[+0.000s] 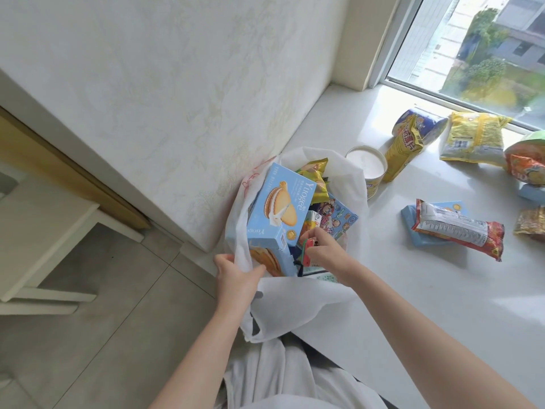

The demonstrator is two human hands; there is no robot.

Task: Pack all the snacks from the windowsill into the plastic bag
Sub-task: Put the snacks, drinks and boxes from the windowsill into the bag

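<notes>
A white plastic bag (pixel 298 302) stands open at the windowsill's near left edge. Inside it are a light blue biscuit box (pixel 280 211), yellow packets (pixel 314 172) and a cartoon-printed blue box (pixel 336 216). My left hand (pixel 236 276) grips the bag's left rim. My right hand (pixel 324 252) is inside the bag's mouth, pinching a small red and green snack pack (pixel 308 251). On the windowsill (pixel 442 290) to the right lie a red wrapped packet (pixel 460 228) on a blue box (pixel 413 222), a yellow bag (pixel 472 137) and a tall yellow packet (pixel 401 149).
A round white-lidded tub (pixel 367 166) stands just behind the bag. A blue tin (pixel 424 122) lies near the window. More packets (pixel 525 169) sit at the right edge. A patterned wall (pixel 177 98) rises on the left; a white stool (pixel 44 237) stands on the tiled floor.
</notes>
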